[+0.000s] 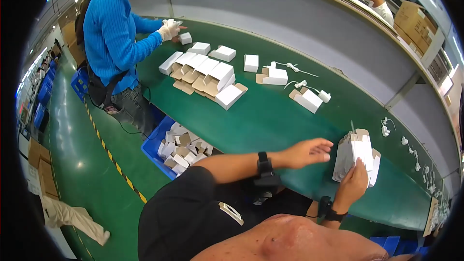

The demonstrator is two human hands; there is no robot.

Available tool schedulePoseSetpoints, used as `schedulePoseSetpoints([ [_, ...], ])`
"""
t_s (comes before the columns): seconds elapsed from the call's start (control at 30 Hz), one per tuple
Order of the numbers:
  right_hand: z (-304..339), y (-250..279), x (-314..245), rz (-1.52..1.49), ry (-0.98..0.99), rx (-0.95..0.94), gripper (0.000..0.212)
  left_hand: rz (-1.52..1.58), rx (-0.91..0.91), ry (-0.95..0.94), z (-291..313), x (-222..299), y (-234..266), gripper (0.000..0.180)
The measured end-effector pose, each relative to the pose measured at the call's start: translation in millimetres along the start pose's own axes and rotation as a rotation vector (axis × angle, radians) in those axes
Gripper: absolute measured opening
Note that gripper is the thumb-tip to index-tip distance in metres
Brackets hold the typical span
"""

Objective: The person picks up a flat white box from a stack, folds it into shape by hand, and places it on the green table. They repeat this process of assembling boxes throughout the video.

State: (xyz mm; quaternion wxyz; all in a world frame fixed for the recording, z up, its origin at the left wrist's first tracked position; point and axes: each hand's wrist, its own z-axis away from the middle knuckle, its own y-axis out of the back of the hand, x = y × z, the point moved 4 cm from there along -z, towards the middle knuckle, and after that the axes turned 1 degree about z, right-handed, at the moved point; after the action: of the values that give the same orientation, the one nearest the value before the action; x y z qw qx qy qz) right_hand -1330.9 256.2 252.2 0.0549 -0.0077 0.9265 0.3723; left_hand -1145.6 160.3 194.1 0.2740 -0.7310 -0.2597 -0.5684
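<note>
Over the green work table point(217, 128), my left hand point(308, 153) is in the air with its fingers stretched out, holding nothing. To its right stands a tight bunch of white cardboard boxes point(343, 157), some with brown inner flaps showing. My right hand point(354, 182) grips a white box point(362, 150) at the near side of that bunch, fingertips on its lower face. Farther back lie an open white box point(308, 100) and a white plug adapter point(325, 96) with its cable. Another open box point(276, 76) has a white cable beside it.
Several white boxes point(220, 75) are grouped at the table's far left. Below the edge is a blue crate point(157, 149) of cartons. A co-worker in a blue sweater point(108, 31) handles something small with a gloved hand point(169, 30). White adapters point(385, 129) line the right side beneath a grey partition point(290, 24).
</note>
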Motion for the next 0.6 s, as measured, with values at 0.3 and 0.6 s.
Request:
schedulePoseSetpoints([
  [0.3, 40.0, 23.1, -124.1, -0.707, 0.093, -0.125, 0.024, 0.452, 0.113, -0.122, 62.8, 24.9, -3.9, 0.095],
  [0.6, 9.2, 13.7, -70.7, -1.083, -0.179, -0.95, 0.036, 0.273, -0.338, 0.141, 124.6, 38.3, -7.2, 0.105],
])
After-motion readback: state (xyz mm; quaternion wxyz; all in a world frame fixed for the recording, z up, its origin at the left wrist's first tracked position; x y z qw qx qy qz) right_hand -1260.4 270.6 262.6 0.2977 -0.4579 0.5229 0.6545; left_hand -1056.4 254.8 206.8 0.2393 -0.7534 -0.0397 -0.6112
